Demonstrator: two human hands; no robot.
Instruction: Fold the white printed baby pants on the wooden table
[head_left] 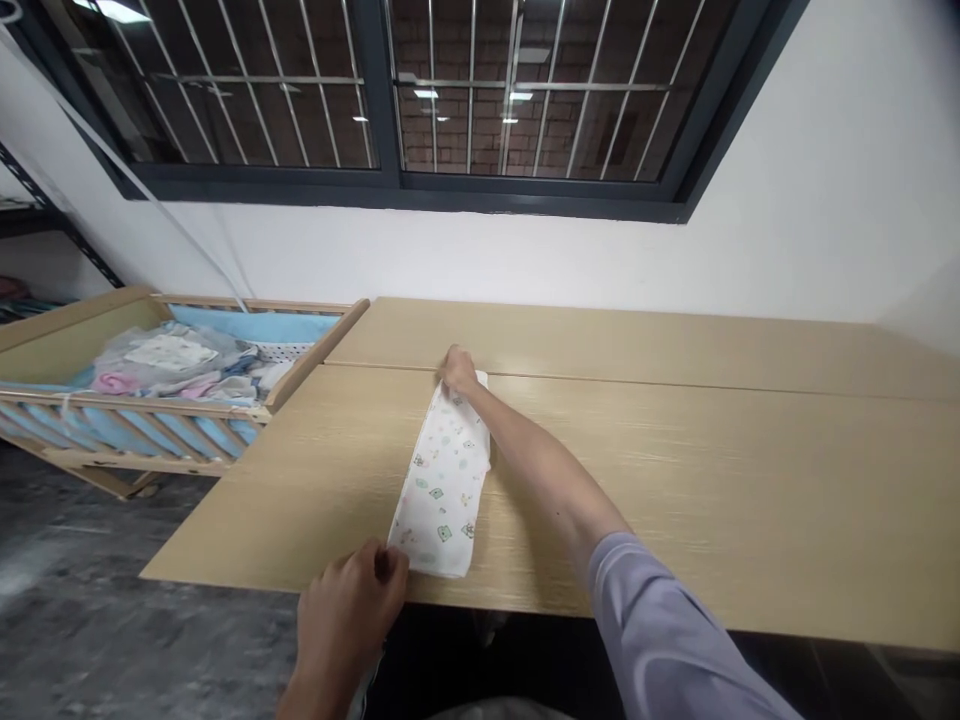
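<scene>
A white cloth (pixel 442 490) with small green and brown prints lies folded into a long strip on the wooden table (pixel 675 480). Its long side runs from the table's front edge towards the back. My left hand (pixel 352 600) is closed on the near left corner of the cloth, fingers pinched. At the far end, my right hand (pixel 457 370) grips the cloth's upper left corner, with its fingertips partly hidden behind the hand. My right forearm crosses over the table just right of the cloth.
To the left stands a wooden crib (pixel 322 350) with blue lining, holding a heap of clothes (pixel 180 360) and clear plastic. A seam runs across the table near the back. Behind are a white wall (pixel 525 260) and a barred window (pixel 397 185).
</scene>
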